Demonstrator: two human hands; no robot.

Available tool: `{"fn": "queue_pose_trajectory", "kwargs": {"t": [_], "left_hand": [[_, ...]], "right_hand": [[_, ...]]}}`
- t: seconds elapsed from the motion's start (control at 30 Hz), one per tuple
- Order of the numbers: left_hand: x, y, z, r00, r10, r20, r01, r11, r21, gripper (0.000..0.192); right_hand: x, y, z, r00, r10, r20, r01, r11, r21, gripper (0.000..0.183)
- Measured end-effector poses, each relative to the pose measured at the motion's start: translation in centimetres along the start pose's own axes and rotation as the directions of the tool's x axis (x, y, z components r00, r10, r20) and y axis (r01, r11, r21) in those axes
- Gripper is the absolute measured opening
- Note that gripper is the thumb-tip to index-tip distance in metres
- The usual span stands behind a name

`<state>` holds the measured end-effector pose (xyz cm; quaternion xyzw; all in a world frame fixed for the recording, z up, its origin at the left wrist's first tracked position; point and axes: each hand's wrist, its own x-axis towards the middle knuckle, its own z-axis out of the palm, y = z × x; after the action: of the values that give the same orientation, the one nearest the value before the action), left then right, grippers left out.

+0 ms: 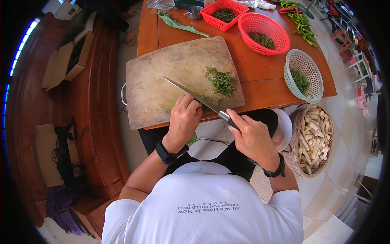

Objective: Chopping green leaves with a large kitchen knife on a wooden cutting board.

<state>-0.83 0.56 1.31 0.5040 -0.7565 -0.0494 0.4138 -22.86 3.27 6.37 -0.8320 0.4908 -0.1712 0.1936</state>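
Observation:
A kitchen knife slants over the front of a wooden chopping board, its tip toward the upper left. My right hand grips its black handle, just off the board's near edge. Beside the blade, my left hand rests at the board's front edge with its fingers curled; what lies inside them is hidden. A green leaf shows below that hand, and I cannot tell whether it is held. Chopped greens form a loose pile on the board's right side, with small scraps near the blade.
Behind the board are a leaf, a metal cup, a square red basket and a round red colander. Green peppers lie far right. A pale colander stands above a woven basket of corncobs.

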Motion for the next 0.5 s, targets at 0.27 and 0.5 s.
{"fn": "queue_pose_trajectory", "kwargs": {"t": [0.27,0.5], "left_hand": [[-0.1,-0.1,0.1,1.000,-0.004,-0.005,0.004,1.000,0.010,0.015],[-0.1,-0.1,0.2,1.000,0.004,-0.022,-0.004,1.000,-0.025,0.017]], "right_hand": [[3.0,0.1,2.1,0.999,-0.012,-0.035,0.014,0.998,0.054,0.045],[5.5,2.0,1.4,0.994,0.069,-0.087,-0.057,0.989,0.135,0.021]]}}
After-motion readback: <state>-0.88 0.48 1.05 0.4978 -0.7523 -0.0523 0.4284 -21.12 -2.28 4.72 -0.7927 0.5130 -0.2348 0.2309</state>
